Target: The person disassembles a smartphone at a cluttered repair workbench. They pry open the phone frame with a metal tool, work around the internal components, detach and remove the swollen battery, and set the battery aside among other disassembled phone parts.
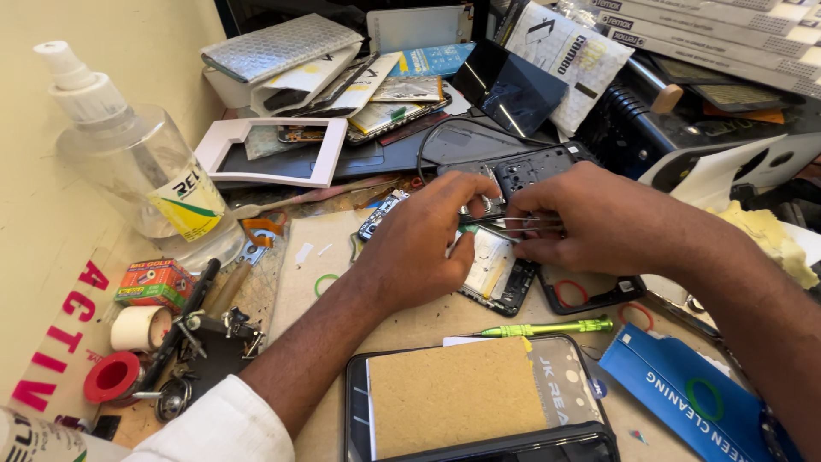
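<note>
Bright, even light; sharp, edges bowed.

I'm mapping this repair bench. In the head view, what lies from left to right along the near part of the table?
Red tape roll → white tape roll → phone with a tan pad on it → green screwdriver → blue cleaning packet.

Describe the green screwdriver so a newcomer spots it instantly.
Start at the opened phone under both hands mid-bench. Just below it, toward the camera, the screwdriver lies flat beside a brown cork-faced pad. It's the only slim, bright lime-green tool there.
</note>
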